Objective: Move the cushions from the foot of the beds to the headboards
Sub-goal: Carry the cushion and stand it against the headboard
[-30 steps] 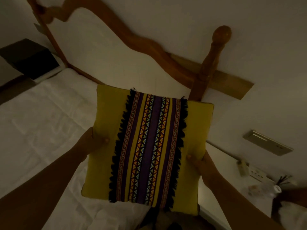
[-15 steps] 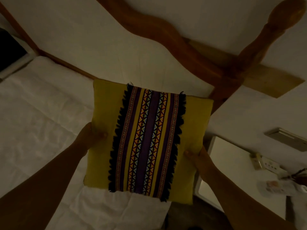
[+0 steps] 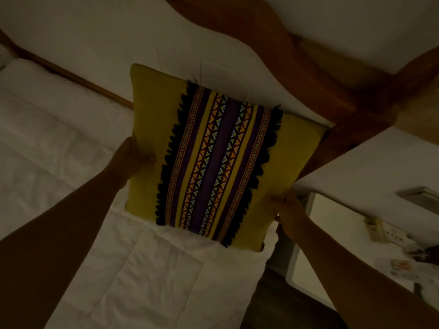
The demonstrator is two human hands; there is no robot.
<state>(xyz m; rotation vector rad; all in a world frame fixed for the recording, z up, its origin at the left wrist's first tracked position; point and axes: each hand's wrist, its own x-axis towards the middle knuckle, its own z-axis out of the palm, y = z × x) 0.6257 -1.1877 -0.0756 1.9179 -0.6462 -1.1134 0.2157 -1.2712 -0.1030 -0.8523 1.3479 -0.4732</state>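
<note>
Currently the yellow cushion (image 3: 221, 157) stands at the head end of the bed (image 3: 71, 162), its top edge near the wooden headboard (image 3: 308, 74). Left hand (image 3: 133, 155) and right hand (image 3: 288, 206) grip its side edges, thumbs in front. Release remains; other cushions are out of view.

A white bedside cabinet (image 3: 332, 233) stands at the right of the frame. A pale switch panel (image 3: 382, 230) sits on the wall beside it, with a metal plate (image 3: 420, 198) above.

Matt mustard cloth cushion (image 3: 152, 119), woven fringed band; smooth, seemingly polished wooden headboard (image 3: 327, 91); crumpled white bedding (image 3: 71, 162).
</note>
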